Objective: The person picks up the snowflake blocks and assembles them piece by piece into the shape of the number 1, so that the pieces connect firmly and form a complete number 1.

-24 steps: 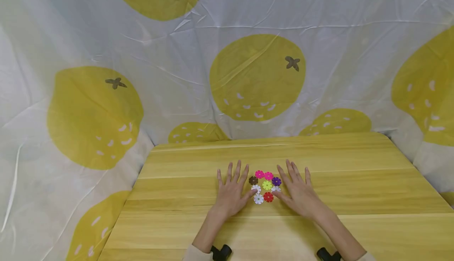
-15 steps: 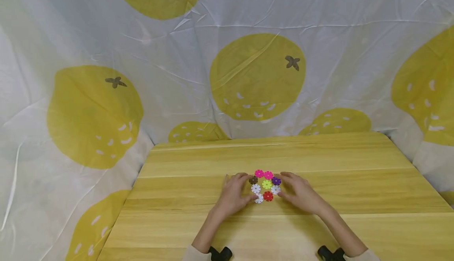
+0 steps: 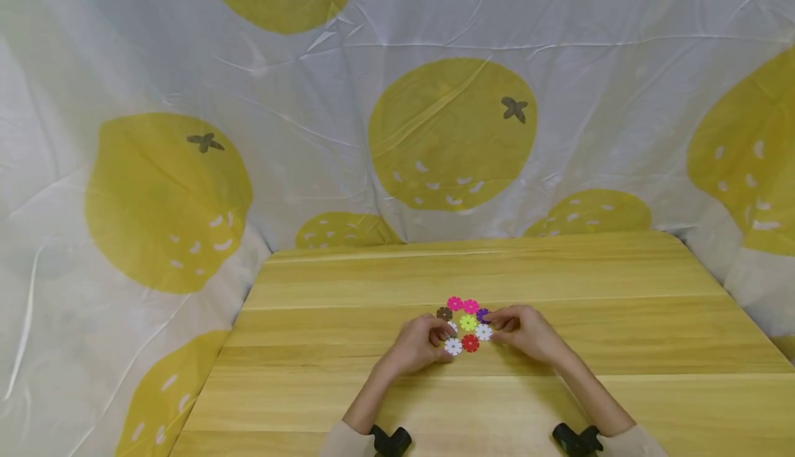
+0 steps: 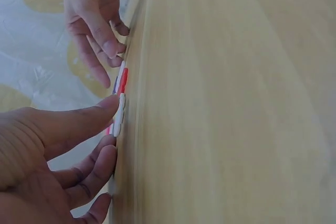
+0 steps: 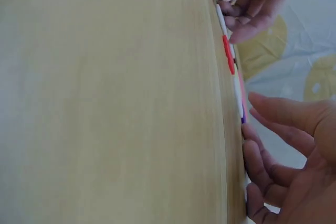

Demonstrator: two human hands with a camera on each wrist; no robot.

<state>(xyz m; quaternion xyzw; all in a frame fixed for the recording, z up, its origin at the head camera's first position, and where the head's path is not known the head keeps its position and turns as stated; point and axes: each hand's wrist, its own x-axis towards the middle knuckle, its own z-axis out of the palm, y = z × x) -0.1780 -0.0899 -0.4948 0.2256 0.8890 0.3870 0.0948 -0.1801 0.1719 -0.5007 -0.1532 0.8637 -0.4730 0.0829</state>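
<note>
A ring of flower-shaped plastic discs lies on the table: two pink discs (image 3: 455, 303), a brown disc (image 3: 444, 313), a purple disc (image 3: 482, 314), a red disc (image 3: 470, 344) and white discs (image 3: 453, 347) surround a yellow disc (image 3: 468, 322). My left hand (image 3: 418, 344) is at the ring's left side, its bent fingers partly covering the upper left white disc. A gap shows between thumb and fingers in the left wrist view. My right hand (image 3: 529, 333) reaches to the purple disc and the right white disc (image 3: 484, 333), fingers loosely bent, thumb apart from them in the right wrist view.
The wooden table (image 3: 348, 284) runs back to a hanging cloth (image 3: 310, 132) printed with large yellow fruit. Black wrist devices (image 3: 393, 442) sit at both sleeve cuffs near the front.
Both hands had straight, spread fingers beside the discs; the fingers have since bent and drawn in toward the ring. The discs have kept nearly the same places.
</note>
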